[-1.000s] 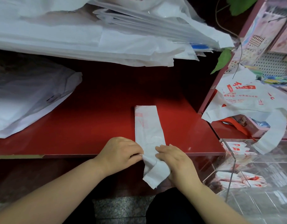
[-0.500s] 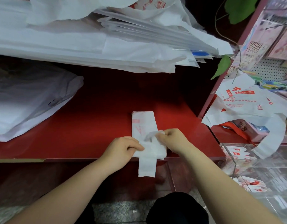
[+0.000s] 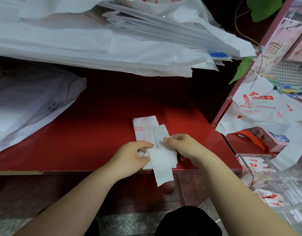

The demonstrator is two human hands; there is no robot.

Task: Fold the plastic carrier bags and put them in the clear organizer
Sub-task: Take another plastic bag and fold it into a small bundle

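Note:
A white carrier bag with red print [image 3: 145,128], folded into a narrow strip, lies on the red shelf [image 3: 95,133] near its front edge. Its handle ends are folded over the strip, one pointing away and one hanging past the edge. My left hand [image 3: 129,157] pinches the strip's left side at the fold. My right hand [image 3: 182,145] pinches the folded handle from the right. The clear organizer [image 3: 266,184] stands at the lower right with several folded bags inside.
A thick stack of flat white bags [image 3: 112,40] overhangs the back of the shelf. More white bags [image 3: 27,106] lie at the left. An unfolded printed bag [image 3: 266,113] drapes over the red divider at the right, by green leaves [image 3: 240,68].
The bag's hanging lower end has been folded up over the strip. My right hand moved up and away with a handle end; the strip now looks shorter.

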